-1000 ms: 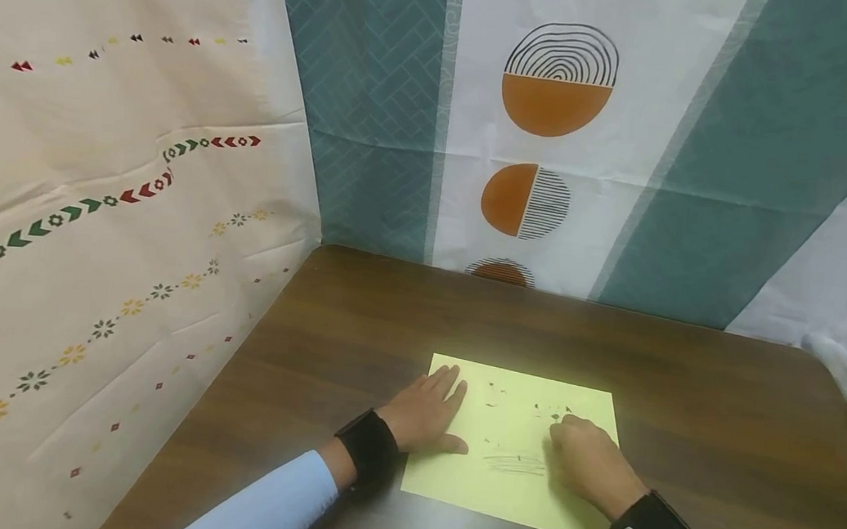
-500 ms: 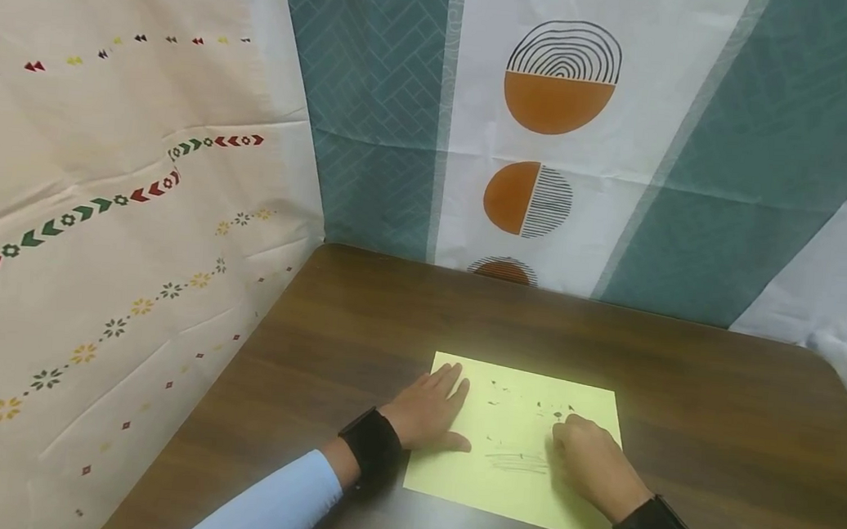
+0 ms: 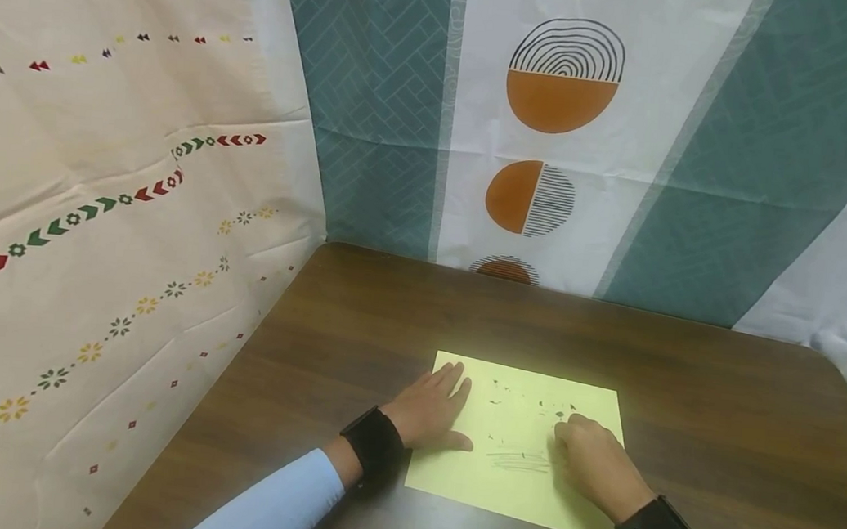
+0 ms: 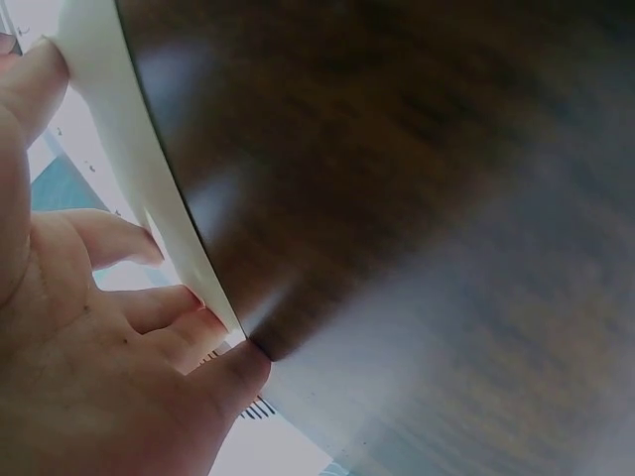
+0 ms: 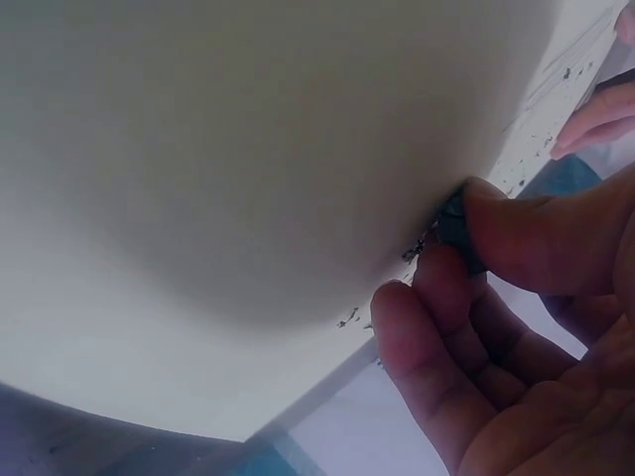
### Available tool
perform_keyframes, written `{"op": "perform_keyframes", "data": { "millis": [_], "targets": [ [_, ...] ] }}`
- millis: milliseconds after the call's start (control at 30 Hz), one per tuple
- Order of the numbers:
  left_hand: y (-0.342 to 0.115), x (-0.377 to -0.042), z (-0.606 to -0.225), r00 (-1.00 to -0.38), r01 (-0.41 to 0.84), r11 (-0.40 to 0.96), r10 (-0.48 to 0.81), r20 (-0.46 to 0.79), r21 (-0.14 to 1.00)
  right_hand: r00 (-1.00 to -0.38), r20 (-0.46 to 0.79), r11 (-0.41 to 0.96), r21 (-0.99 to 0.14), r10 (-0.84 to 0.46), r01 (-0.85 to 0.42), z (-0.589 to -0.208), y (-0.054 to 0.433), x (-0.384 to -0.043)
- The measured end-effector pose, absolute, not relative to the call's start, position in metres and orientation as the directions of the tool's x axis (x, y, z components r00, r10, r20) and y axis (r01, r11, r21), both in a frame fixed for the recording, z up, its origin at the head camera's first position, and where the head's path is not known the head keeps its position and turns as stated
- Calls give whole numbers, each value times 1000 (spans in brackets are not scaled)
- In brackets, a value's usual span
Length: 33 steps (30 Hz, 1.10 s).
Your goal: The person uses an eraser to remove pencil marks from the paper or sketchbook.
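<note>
A sheet of yellow paper (image 3: 470, 482) lies on the brown table. My left hand (image 3: 424, 412) rests on its left edge, fingers spread. The left wrist view shows the fingertips (image 4: 234, 375) at the paper's edge. Over the right half of the sheet, my right hand (image 3: 597, 465) pinches a small dark block (image 5: 458, 230), eraser-like, between thumb and fingers and holds it against the paper. That block is hidden by the hand in the head view. Grey pencil strokes (image 3: 519, 461) mark the sheet's lower middle. Several dark crumbs (image 3: 559, 414) are scattered above them.
The brown table (image 3: 360, 326) extends around the paper on all sides. A patterned cream cloth (image 3: 139, 220) hangs along the left, and a green and white cloth (image 3: 469, 137) with orange circles hangs behind the table's far edge. Both wrists wear black bands (image 3: 373, 441).
The head view has shifted very slightly. Both hands keep practically the same place on the paper, with the right hand still curled at the crumbs.
</note>
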<state>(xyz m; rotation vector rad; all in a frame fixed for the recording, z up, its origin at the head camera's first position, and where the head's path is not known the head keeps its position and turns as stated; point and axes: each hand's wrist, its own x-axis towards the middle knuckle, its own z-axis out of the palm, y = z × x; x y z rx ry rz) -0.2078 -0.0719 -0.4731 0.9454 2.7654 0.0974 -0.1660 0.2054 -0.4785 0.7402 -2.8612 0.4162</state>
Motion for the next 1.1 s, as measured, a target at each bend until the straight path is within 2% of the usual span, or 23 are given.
{"op": "perform_keyframes", "data": {
  "millis": [300,400,633,800,1100],
  "targets": [
    [-71,-208,-474,-773,593,794,608,-178,135,-868,206,840,-231,-451,-491,-479,207,-170],
    [-71,-209,-475,-773,593,794,608,-180,135,-876,200,839,-257,-439,-480,-477,208,-173],
    [-69,-212,-478,-772,601,791,611,-172,110,-849,288,789,-326,-443,-522,-464,202,-178],
    [-70,-212,-477,-773,601,793,609,-179,101,-844,287,759,-371,-454,-535,-458,189,-175],
    [-69,-211,-475,-774,595,796,605,-185,113,-767,327,672,-370,-552,-641,-461,167,-176]
  ]
}}
